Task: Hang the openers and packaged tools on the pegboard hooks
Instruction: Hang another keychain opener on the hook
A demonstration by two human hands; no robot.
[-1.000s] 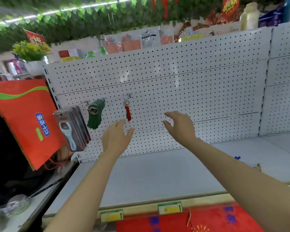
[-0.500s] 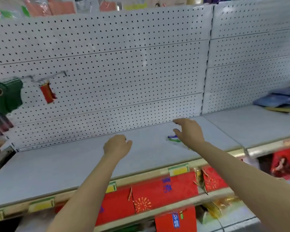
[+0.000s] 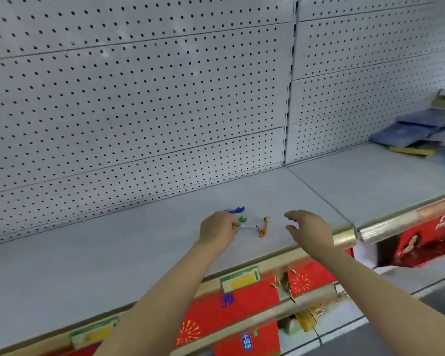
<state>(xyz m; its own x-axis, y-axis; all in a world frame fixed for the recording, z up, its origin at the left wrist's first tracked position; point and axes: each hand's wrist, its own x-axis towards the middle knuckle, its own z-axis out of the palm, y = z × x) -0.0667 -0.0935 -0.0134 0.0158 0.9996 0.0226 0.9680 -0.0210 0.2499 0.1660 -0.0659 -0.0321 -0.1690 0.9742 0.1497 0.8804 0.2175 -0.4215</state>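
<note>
Now L hand (image 3: 217, 231) at frame center pinches the chain of orange opener (image 3: 263, 228) on shelf (image 3: 88, 258), vs 0.5 s ago fisted, empty; R hand (image 3: 307, 231) fingers apart beside it.

Both bare arms reach forward, hands low and side by side.

The left hand (image 3: 220, 231) is curled palm-down, its fingertips (image 3: 233, 225) pinched together on something small. The right hand (image 3: 309, 231) hovers just beside it, fingers spread and bent, thumb apart, holding nothing.
</note>
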